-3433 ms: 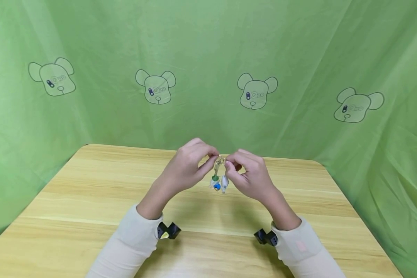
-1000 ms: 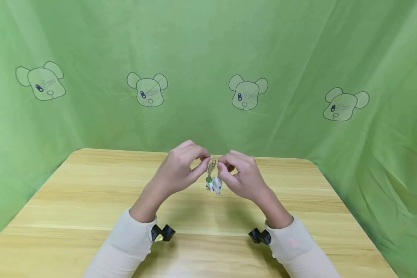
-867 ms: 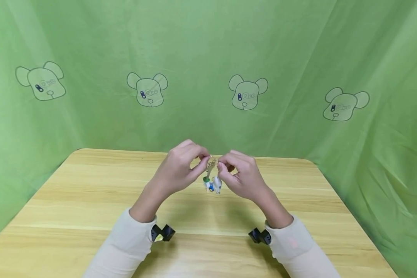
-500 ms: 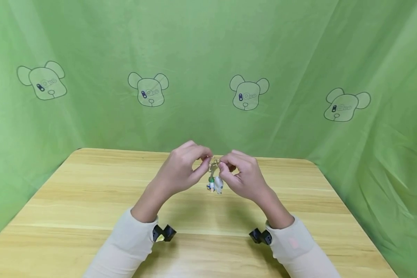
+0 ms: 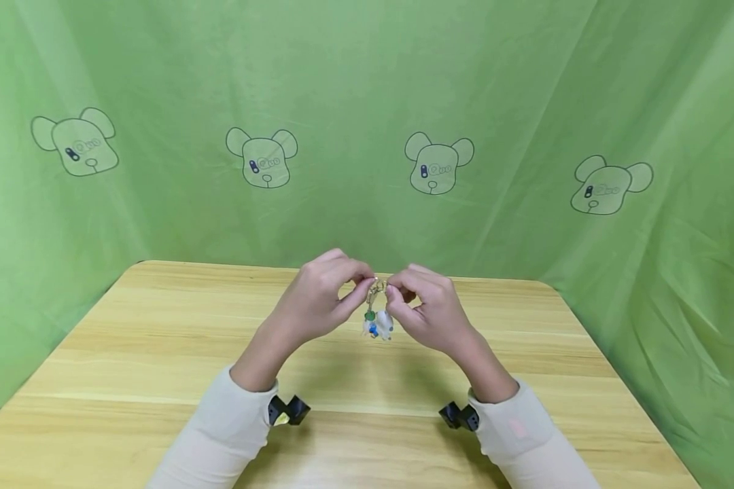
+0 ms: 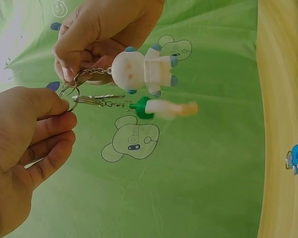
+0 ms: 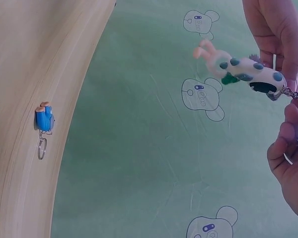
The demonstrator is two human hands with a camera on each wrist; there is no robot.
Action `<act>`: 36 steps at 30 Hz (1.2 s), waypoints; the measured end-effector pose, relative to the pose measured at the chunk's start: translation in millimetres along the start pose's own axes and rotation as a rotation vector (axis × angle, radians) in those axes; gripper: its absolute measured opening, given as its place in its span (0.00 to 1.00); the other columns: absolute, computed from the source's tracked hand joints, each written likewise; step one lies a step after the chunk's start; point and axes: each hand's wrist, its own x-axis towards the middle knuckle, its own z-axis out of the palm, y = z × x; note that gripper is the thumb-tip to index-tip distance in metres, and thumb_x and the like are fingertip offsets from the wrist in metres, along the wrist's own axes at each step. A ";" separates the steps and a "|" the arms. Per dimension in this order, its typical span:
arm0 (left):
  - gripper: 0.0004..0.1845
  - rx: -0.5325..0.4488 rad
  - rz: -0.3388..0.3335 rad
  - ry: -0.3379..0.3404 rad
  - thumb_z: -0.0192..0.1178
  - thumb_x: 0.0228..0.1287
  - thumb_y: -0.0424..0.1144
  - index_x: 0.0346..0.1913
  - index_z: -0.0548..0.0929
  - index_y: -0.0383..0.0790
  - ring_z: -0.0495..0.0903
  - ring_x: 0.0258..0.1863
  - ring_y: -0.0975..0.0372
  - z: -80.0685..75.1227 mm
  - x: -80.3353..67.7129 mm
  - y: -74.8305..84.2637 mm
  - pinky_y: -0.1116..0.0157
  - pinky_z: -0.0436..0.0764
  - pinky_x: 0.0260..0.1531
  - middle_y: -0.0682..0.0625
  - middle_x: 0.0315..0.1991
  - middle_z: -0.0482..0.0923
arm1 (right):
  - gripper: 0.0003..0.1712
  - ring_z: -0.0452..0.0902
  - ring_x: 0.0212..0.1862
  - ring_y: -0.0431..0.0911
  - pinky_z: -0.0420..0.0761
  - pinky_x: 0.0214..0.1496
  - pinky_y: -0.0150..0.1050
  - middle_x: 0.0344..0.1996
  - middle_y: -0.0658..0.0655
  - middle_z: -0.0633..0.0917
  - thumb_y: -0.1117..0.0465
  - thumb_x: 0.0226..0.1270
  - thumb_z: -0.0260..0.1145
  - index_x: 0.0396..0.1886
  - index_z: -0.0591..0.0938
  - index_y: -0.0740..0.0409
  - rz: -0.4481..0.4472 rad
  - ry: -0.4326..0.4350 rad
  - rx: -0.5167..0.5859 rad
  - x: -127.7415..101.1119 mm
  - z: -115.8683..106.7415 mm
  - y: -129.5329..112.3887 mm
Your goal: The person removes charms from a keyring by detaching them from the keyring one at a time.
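Soft shadows mark the brightly lit table; both wrist views look dimmer.

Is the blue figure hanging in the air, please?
No, the right wrist view shows the blue figure lying on the wooden table.

Bench: yellow wood, paler and darker streaky grain. Above the bench: white figurine keychain, light-blue ears, hands and feet, faint pinkish marks on its head; second figurine keychain, green top, white middle, peach end, blurred. Also above the bench, silver keys and silver key ring. On the bench: small figurine, blue body, orange-brown feet, silver split ring. Behind the bench: green curtain, repeating dark-outlined mouse heads, navy oval on each. Over the bench: cream sleeves, pink patch on right; black wrist cameras.
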 end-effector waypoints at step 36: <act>0.02 0.009 0.005 0.002 0.66 0.63 0.28 0.36 0.86 0.36 0.81 0.33 0.59 1.4 -0.3 -2.4 0.69 0.80 0.33 0.50 0.31 0.87 | 0.08 0.73 0.26 0.39 0.75 0.27 0.27 0.21 0.49 0.78 0.67 0.63 0.57 0.26 0.81 0.59 -0.010 -0.009 -0.004 0.5 -0.3 1.2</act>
